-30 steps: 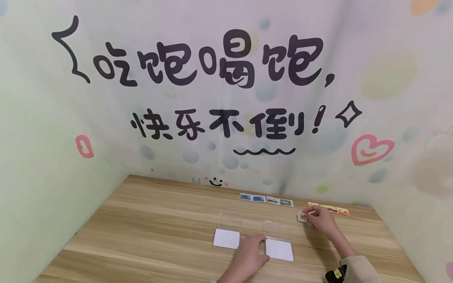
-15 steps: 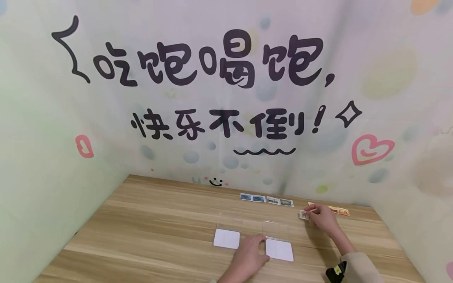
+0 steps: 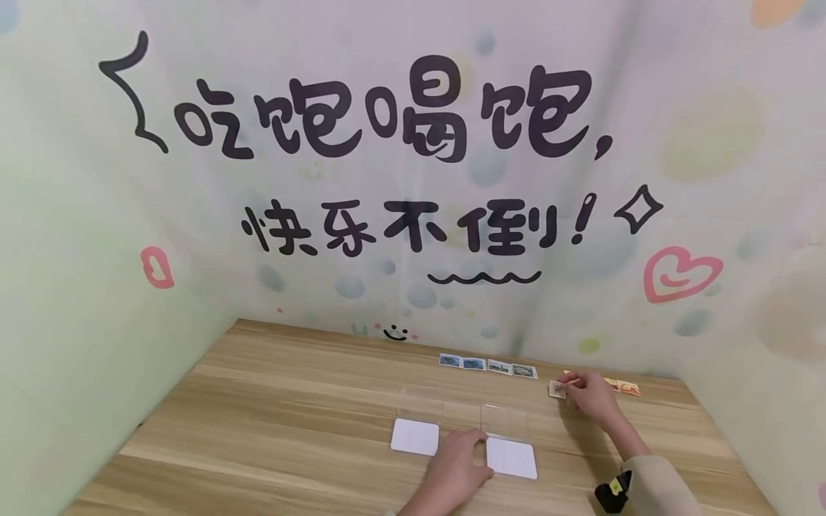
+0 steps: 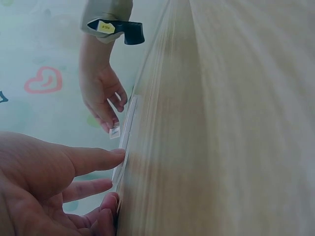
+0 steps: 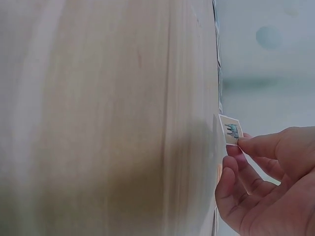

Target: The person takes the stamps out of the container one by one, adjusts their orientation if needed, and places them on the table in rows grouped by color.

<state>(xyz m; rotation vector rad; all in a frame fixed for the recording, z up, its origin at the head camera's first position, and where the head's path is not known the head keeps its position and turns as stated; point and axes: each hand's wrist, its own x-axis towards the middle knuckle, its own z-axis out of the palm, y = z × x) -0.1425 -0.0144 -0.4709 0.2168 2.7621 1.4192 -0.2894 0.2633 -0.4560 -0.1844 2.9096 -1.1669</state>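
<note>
My right hand (image 3: 595, 398) pinches a small stamp (image 3: 556, 389) between thumb and fingertips, just above the table in front of the orange stamps (image 3: 629, 388). In the right wrist view the stamp (image 5: 230, 129) has a white border, a beige ground and a dark green figure. My left hand (image 3: 454, 464) rests on the table, its thumb and forefinger spread at the left edge of a white card (image 3: 511, 459). Behind that card lies a clear plastic sleeve (image 3: 503, 421). The left wrist view shows straight fingers touching the edge of clear plastic (image 4: 129, 118).
Left of my left hand lies a second white card (image 3: 415, 437), with clear plastic (image 3: 419, 404) behind it. Blue stamps (image 3: 462, 362) and greenish stamps (image 3: 513, 370) lie in a row near the back wall (image 3: 361, 287). Bare wooden table (image 3: 258, 423) stretches to the left.
My right hand has moved slightly back and to the right with the stamp, covering more of the orange stamps. The left hand stays in place.
</note>
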